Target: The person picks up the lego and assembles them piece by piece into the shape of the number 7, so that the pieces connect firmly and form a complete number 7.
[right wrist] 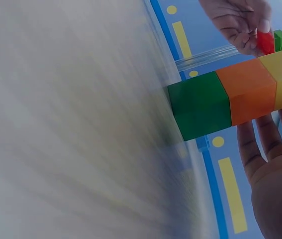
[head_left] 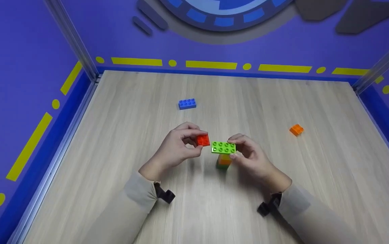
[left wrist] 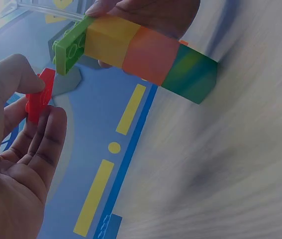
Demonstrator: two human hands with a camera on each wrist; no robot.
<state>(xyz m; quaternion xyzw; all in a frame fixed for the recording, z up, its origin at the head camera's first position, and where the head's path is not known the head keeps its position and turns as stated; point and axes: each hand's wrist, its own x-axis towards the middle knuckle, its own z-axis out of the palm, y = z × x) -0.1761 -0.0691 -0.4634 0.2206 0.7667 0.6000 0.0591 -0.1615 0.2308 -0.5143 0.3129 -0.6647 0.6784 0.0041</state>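
Note:
Between thumb and fingertips my left hand (head_left: pixel 176 145) pinches a small red toy brick (head_left: pixel 203 140), held just left of a light green eight-stud plate (head_left: pixel 223 147). That plate tops an upright tower: under it come a yellow brick (left wrist: pixel 110 41), an orange brick (left wrist: pixel 149 55) and a dark green brick (left wrist: pixel 190 74) at the bottom. It juts out past the tower toward the red brick. Thumb and index finger of my right hand (head_left: pixel 253 157) pinch the plate's right end. The other right fingers (right wrist: pixel 250 149) extend along the tower's side.
A blue eight-stud brick (head_left: pixel 187 104) lies farther back on the wooden table (head_left: pixel 140 98), left of the tower. To the right sits a small orange brick (head_left: pixel 296 130). Blue panels (head_left: pixel 215 51) with yellow marks enclose the table at the back and sides.

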